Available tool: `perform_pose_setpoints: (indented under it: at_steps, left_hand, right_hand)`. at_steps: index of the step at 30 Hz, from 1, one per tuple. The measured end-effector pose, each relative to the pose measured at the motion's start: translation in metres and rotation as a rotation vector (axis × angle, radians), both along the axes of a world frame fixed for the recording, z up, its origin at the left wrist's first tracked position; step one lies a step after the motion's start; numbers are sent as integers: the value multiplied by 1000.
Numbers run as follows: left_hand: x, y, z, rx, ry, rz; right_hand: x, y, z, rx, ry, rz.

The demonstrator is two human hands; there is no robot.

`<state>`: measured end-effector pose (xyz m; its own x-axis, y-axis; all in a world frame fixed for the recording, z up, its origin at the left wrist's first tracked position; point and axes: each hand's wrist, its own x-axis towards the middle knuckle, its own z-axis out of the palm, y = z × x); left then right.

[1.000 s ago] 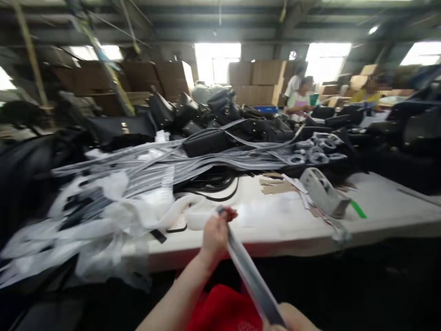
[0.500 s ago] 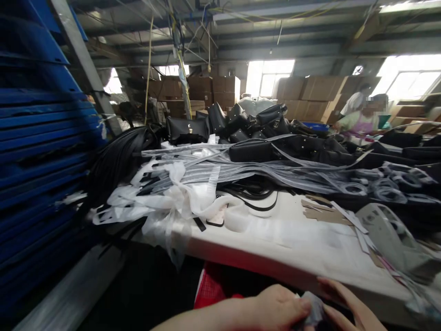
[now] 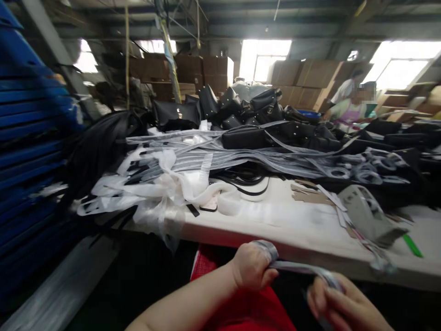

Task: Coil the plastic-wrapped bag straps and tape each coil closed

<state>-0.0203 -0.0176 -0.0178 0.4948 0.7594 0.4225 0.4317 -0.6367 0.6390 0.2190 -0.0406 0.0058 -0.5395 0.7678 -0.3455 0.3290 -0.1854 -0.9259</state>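
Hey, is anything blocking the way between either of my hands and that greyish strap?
Nothing visible: the left hand and right hand both hold the strap, its stretch between them uncovered.

the right hand (image 3: pixel 339 299) is blurred, and the bottom edge cuts off the left forearm (image 3: pixel 186 301).

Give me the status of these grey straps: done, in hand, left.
Possibly done: the looped pieces at the pile's right, though I can't confirm they're finished. In hand: one strap, looped at the left hand and running to the right hand, so seemingly partway. Probably left: the long straps lying stretched out across the table.
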Motion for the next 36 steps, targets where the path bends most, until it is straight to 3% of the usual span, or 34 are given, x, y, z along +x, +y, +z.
perform_pose_setpoints:
  at_steps: [2,5,7,8,10,12,14,16,18,19,21,22,25,27,29,33,36]
  left_hand:
    - [7,-10,-3,-219,45,-58]
    - [25,-22,6,-831,-227,-109]
    - [36,-24,20,-1210,-540,-160]
    - [41,-24,27,-1307,-689,-178]
    - [46,-20,39,-1286,-906,-170]
    - [45,-15,43,-1043,-930,-54]
    - [37,-11,37,-665,-751,118]
    - [27,-7,26,-275,-466,173]
    - [20,-4,15,-49,-198,54]
    - [18,-4,11,-21,-95,-24]
    - [21,-5,8,-130,27,-103]
    - [24,-6,10,-262,32,-103]
    - [33,-8,19,-880,-140,-134]
    - [36,-8,26,-1264,-344,-210]
    - [37,-5,34,-1485,-541,-244]
    - [31,13,51,-1539,-889,-189]
    - [23,32,62,-1271,-1076,-35]
  right_hand:
    - [16,19,8,165,-154,-64]
    - [19,34,5,514,-329,-195]
    - [4,29,-4,511,-261,-121]
    - [-7,22,-10,440,-200,-60]
    - [-31,6,-20,276,-90,20]
    - [-49,-9,-25,141,-10,64]
    - [-55,-20,-21,14,71,173]
    - [-47,-23,-11,-102,164,277]
    - [-29,-19,-1,-196,245,317]
    - [-19,-13,4,-217,251,302]
    - [1,1,10,-143,142,200]
    - [9,8,11,-23,35,114]
    - [18,23,8,430,-239,-109]
    - [12,23,2,544,-227,-78]
    - [1,20,-8,493,-150,-1]
    - [-22,12,-33,339,-95,-33]
    - [-34,3,-42,226,-105,62]
